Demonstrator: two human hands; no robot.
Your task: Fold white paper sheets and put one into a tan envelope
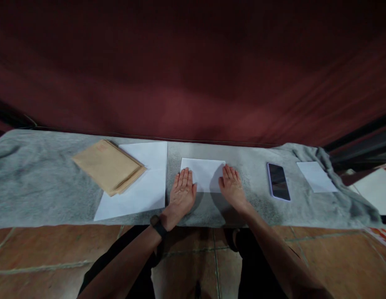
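Grey cloth [40,178] surface, left hand [183,191] and right hand [232,185] both flat, uncurled, gripping nothing, over opposite ends of folded-looking white paper [207,174] between them, brown paper stack [107,166] left of hands, phone [279,182] right.

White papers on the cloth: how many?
3: large paper under brown stack, middle paper under left hand and right hand, small paper right of the phone. More may be hidden.
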